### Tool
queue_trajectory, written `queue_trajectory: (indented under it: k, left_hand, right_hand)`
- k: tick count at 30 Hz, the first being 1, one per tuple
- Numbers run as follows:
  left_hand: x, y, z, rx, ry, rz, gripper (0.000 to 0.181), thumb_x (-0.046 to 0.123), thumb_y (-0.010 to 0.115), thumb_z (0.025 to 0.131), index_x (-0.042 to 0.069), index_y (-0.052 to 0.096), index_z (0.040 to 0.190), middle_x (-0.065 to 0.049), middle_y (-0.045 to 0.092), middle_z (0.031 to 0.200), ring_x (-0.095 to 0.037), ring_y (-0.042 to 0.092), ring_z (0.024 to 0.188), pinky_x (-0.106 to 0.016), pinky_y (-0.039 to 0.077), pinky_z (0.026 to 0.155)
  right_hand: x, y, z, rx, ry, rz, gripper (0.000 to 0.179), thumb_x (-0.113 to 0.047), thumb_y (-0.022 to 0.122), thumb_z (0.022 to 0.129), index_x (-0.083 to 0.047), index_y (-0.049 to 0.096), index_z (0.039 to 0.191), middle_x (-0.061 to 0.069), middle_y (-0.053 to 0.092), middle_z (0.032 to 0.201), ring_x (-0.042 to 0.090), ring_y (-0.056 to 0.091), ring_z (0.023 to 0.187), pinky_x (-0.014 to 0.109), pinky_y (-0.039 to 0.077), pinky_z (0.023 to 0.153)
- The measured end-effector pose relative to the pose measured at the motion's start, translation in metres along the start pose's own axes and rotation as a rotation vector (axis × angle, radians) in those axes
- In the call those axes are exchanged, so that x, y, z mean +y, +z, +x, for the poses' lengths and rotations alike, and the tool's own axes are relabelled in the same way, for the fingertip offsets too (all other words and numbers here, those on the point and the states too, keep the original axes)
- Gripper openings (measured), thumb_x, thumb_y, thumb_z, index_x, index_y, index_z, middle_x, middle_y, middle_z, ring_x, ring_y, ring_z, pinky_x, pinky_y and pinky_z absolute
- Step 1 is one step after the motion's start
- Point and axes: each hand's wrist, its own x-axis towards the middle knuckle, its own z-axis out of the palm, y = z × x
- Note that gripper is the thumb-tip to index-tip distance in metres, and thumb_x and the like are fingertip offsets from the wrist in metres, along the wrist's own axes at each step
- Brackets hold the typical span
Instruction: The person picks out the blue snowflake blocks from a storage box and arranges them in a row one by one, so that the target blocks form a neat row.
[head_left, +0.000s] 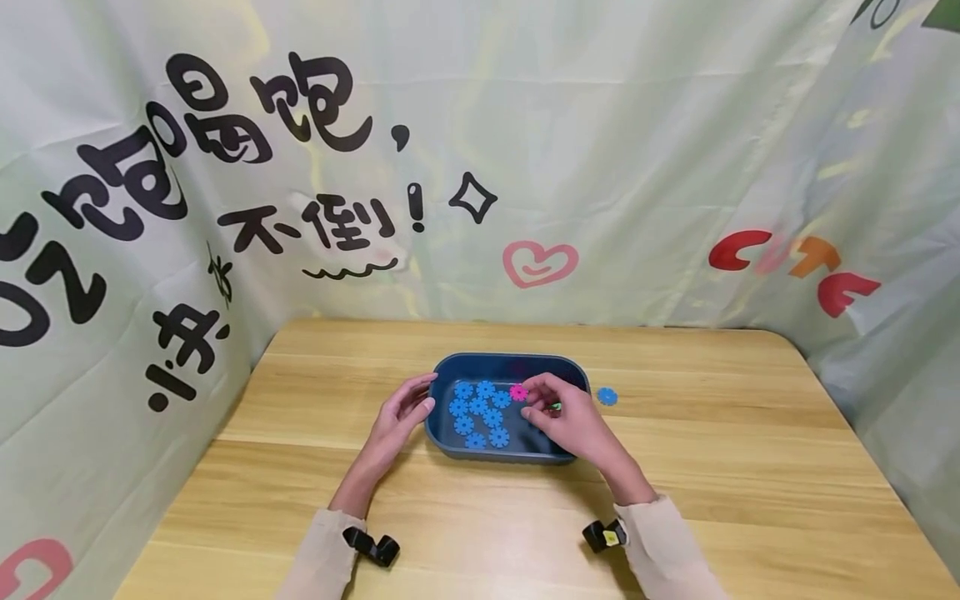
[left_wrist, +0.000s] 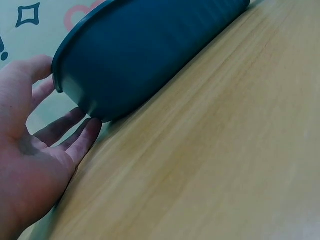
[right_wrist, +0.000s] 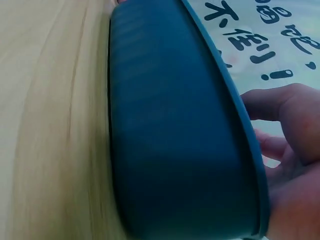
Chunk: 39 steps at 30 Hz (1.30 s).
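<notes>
A dark blue tray holds several blue notched discs, grouped in its left part. My left hand rests its spread fingertips against the outside of the tray's left end; in the left wrist view they touch the rim and lower wall. Over the right part of the tray, my right hand has its thumb and index finger apart. A pink notched disc lies at the index fingertip. Part of a green piece shows below that hand. The right wrist view hides the fingertips behind the tray wall.
One blue disc lies on the wooden table, just right of the tray. Printed cloth hangs behind the table and along both sides.
</notes>
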Motion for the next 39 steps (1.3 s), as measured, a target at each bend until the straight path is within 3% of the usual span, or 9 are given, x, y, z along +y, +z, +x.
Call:
queue_trajectory:
  k: [7, 16, 29, 39]
  left_hand:
    - [0.0, -0.002, 0.0, -0.008, -0.005, 0.002, 0.042, 0.027, 0.064, 0.104, 0.019, 0.057, 0.144, -0.009, 0.052, 0.148, -0.031, 0.049, 0.137, -0.028, 0.049, 0.105]
    - [-0.001, -0.001, 0.001, -0.01, 0.021, 0.013, 0.044, 0.028, 0.064, 0.104, 0.017, 0.056, 0.145, -0.009, 0.052, 0.148, -0.031, 0.049, 0.137, -0.027, 0.047, 0.106]
    - [-0.001, -0.004, -0.001, -0.004, 0.01, 0.014, 0.043, 0.028, 0.064, 0.104, 0.017, 0.056, 0.145, -0.009, 0.051, 0.149, -0.031, 0.048, 0.138, -0.026, 0.046, 0.107]
    - [-0.001, -0.004, 0.0, -0.008, -0.004, 0.015, 0.043, 0.029, 0.064, 0.103, 0.019, 0.056, 0.144, -0.008, 0.051, 0.149, -0.03, 0.048, 0.138, -0.029, 0.046, 0.108]
  right_hand:
    - [-0.003, 0.011, 0.009, -0.111, 0.075, -0.087, 0.025, -0.001, 0.074, 0.092, 0.0, 0.066, 0.116, 0.002, 0.063, 0.091, 0.017, 0.059, 0.084, 0.026, 0.054, 0.076]
    - [-0.001, 0.023, 0.018, -0.242, 0.076, -0.141, 0.02, -0.001, 0.076, 0.091, 0.0, 0.067, 0.11, 0.0, 0.064, 0.088, 0.014, 0.06, 0.08, 0.029, 0.056, 0.076]
    - [0.002, 0.034, 0.024, -0.315, 0.002, -0.231, 0.026, -0.008, 0.085, 0.084, -0.001, 0.07, 0.104, 0.004, 0.067, 0.092, 0.017, 0.062, 0.083, 0.033, 0.058, 0.079]
    - [0.002, 0.033, 0.026, -0.313, 0.033, -0.259, 0.024, -0.004, 0.084, 0.084, -0.003, 0.069, 0.104, 0.003, 0.066, 0.091, 0.018, 0.062, 0.084, 0.036, 0.059, 0.082]
